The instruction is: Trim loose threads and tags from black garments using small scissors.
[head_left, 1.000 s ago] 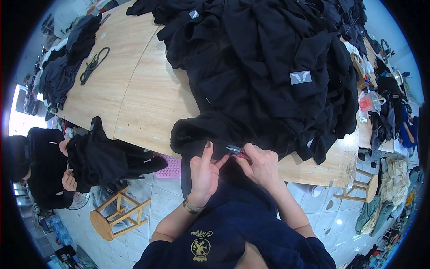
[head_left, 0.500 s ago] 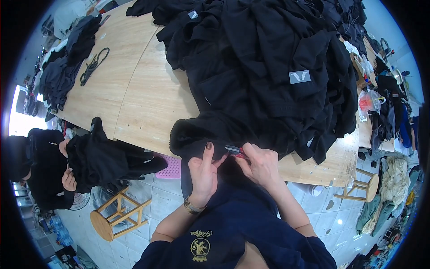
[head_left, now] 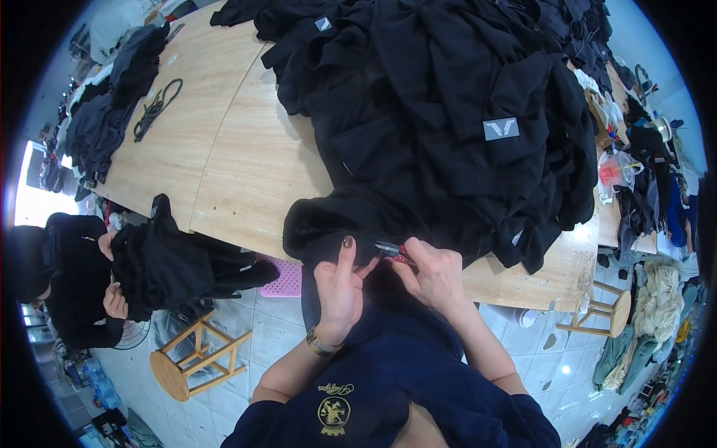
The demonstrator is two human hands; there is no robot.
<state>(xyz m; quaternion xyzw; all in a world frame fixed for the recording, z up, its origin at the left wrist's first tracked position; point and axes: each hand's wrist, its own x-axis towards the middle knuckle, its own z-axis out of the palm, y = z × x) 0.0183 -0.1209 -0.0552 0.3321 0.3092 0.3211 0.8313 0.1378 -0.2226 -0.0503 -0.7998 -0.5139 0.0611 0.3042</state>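
Note:
A black garment (head_left: pixel 343 213) lies at the table's front edge, its ribbed end toward the left and its lower part hanging over my lap. My left hand (head_left: pixel 340 295) is closed on its near edge, thumb pointing up, a finger stretched toward the blades; the exact pinch is hidden against the dark cloth. In my right hand (head_left: pixel 437 276) is a pair of red-handled thread snips (head_left: pixel 387 249), held with the blades pointing left, just above the cloth. Whether the blades touch a thread is too small to tell.
A big heap of black garments (head_left: pixel 448 112) with grey patches covers the wooden table (head_left: pixel 246 164). A dark cord (head_left: pixel 157 110) and folded dark clothes (head_left: pixel 112 112) lie left. Another person (head_left: pixel 75 276) handles a black garment at lower left. Wooden stools (head_left: pixel 198 358) stand on both sides.
Both my hands and the snips stay almost still over the garment. The heap shows no clear movement.

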